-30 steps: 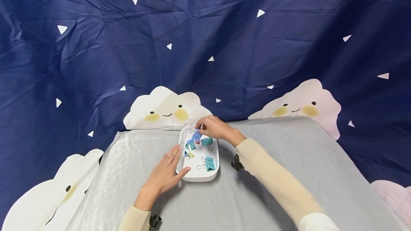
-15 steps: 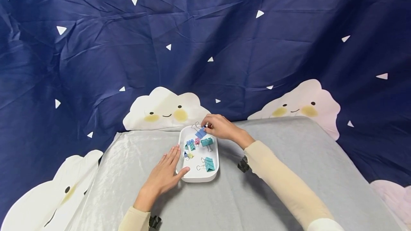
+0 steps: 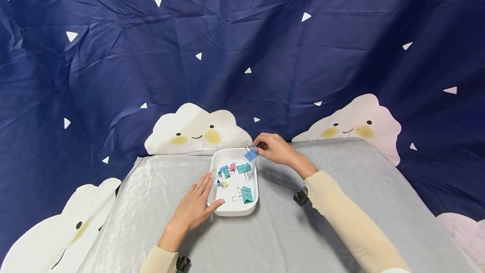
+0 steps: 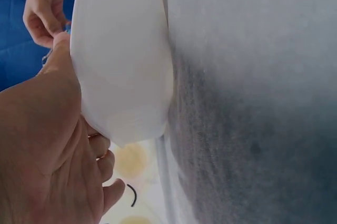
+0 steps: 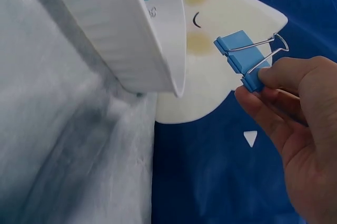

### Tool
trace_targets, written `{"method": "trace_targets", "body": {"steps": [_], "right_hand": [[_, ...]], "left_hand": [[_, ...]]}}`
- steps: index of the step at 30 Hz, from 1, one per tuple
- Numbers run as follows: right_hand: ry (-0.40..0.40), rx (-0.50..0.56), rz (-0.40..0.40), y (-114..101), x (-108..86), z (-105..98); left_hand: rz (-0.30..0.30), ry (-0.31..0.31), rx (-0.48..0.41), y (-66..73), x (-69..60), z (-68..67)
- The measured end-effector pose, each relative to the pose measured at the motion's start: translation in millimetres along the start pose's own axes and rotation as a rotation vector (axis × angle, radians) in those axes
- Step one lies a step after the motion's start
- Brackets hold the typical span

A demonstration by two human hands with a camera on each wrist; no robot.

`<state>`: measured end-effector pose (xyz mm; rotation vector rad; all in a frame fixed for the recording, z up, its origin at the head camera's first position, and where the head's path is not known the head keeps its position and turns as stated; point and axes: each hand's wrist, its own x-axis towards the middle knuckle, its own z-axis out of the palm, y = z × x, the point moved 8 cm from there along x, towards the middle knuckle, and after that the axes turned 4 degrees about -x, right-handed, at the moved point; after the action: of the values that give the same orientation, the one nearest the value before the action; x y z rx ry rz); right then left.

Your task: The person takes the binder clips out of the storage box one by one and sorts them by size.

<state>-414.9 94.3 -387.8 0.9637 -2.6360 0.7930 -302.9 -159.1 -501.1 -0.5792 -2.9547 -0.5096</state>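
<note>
A large blue binder clip (image 5: 241,52) with wire handles is pinched between the thumb and fingers of my right hand (image 3: 278,150). It hangs over the far right corner of a white tray (image 3: 235,212). My left hand (image 3: 193,203) rests on the tray's left side, fingers fairly straight and thumb at the near corner. Inside the tray lie a teal binder clip (image 3: 247,194) near the front and another teal clip (image 3: 244,168) farther back. Towards the left are a small pink clip (image 3: 233,167), a yellow clip (image 3: 225,184) and several small blue and green clips.
The tray stands on a grey cloth-covered table (image 3: 341,197), close to its far edge. Behind it hangs a dark blue curtain (image 3: 242,33) printed with clouds and white triangles. Black straps sit on both wrists.
My right hand has lifted the blue binder clip off the other clips and carried it right, to the tray's far right corner. The left hand has stayed in place.
</note>
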Motion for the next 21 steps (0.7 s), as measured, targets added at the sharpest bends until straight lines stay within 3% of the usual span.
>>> {"method": "trace_targets", "body": {"steps": [9, 21], "right_hand": [[0.07, 0.007, 0.029, 24.7, -21.3, -18.6], [0.088, 0.069, 0.17, 67.5, -45.1, -31.1]], "left_hand": [[0.012, 0.011, 0.01, 4.0, 0.4, -1.0], [-0.013, -0.05, -0.02, 2.2, 2.1, -0.5]]}}
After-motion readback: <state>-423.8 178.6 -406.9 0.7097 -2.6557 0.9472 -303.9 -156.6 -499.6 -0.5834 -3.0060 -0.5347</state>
